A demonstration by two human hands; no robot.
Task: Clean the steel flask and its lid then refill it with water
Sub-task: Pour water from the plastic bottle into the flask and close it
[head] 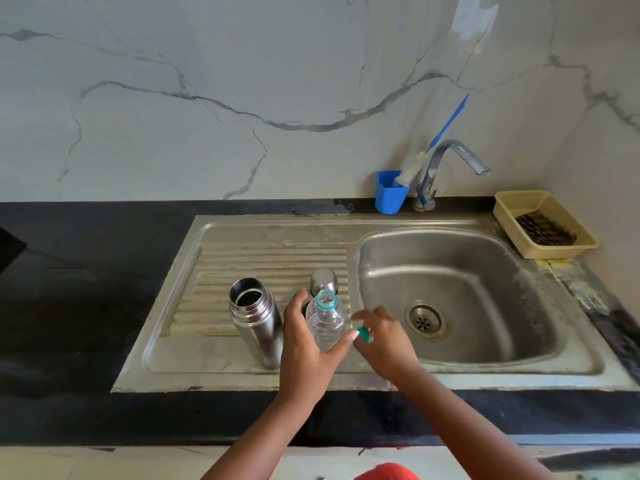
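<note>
1. Left hand [304, 337] is curled round one clear plastic bottle [325, 322], uncapped, upright on the drainboard [270, 258].
2. Right hand [384, 341] sits just right of it, pinching one green cap [364, 333] in its fingertips.
3. One steel flask [254, 322] stands open just left of the left hand.
4. One steel lid [323, 281] sits just beyond the bottle.
5. Beyond the right hand: sink basin [450, 268], one tap [446, 168], one blue cup [389, 192] holding a bottle brush [429, 143], one yellow basket [543, 223] far right on the dark surface [86, 289].

Blue cup [390, 192] with brush [437, 143] beside tap [446, 164]; cream basket [543, 225] right of sink [457, 282].
</note>
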